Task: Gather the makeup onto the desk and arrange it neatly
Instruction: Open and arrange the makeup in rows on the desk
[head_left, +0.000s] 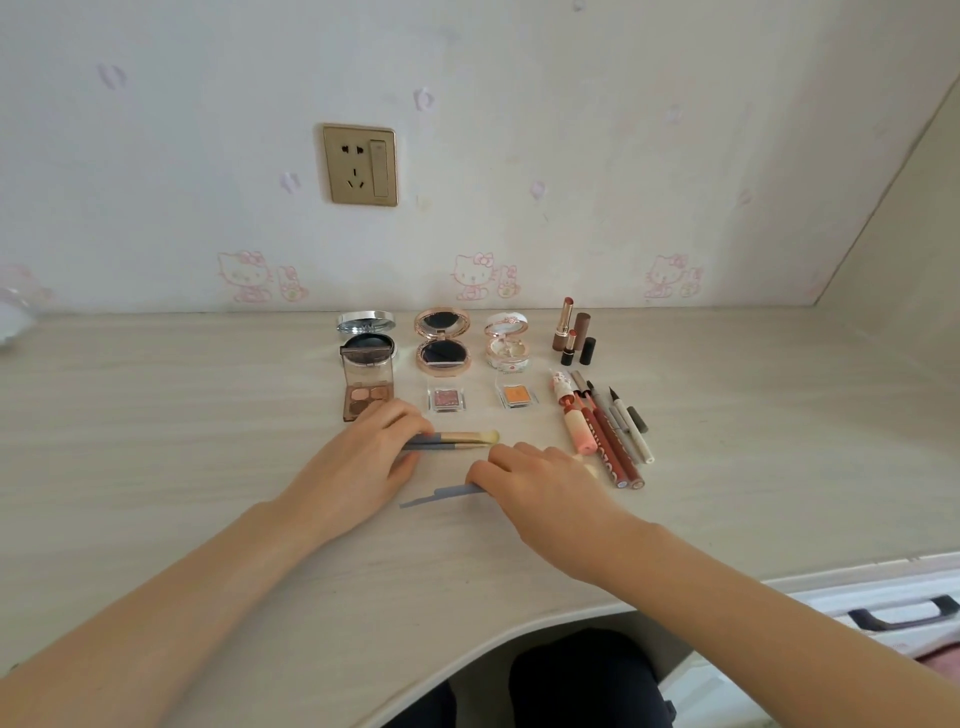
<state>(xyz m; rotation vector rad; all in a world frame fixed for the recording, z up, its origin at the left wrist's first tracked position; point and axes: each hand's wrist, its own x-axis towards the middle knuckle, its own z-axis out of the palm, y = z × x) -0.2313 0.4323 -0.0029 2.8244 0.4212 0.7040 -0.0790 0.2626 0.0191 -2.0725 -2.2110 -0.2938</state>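
Observation:
On the pale wooden desk (208, 467) stands a row of open compacts: silver (366, 332), rose-gold (442, 340) and white (508, 340). In front lie a brown eyeshadow palette (366, 395), a pink pan (445, 399) and an orange pan (517, 396). Lipsticks (574, 332) stand at the right, with lip glosses and liner pens (608, 431) laid side by side below them. My left hand (374, 462) pinches the handles of two makeup brushes (462, 440) lying crosswise. My right hand (540, 483) grips other grey-handled brushes (441, 494) just nearer me.
A gold wall socket (360, 165) sits on the patterned wall behind the desk. A white object (10, 322) shows at the far left edge. The desk's front edge curves inward; a drawer handle (904, 616) lies lower right.

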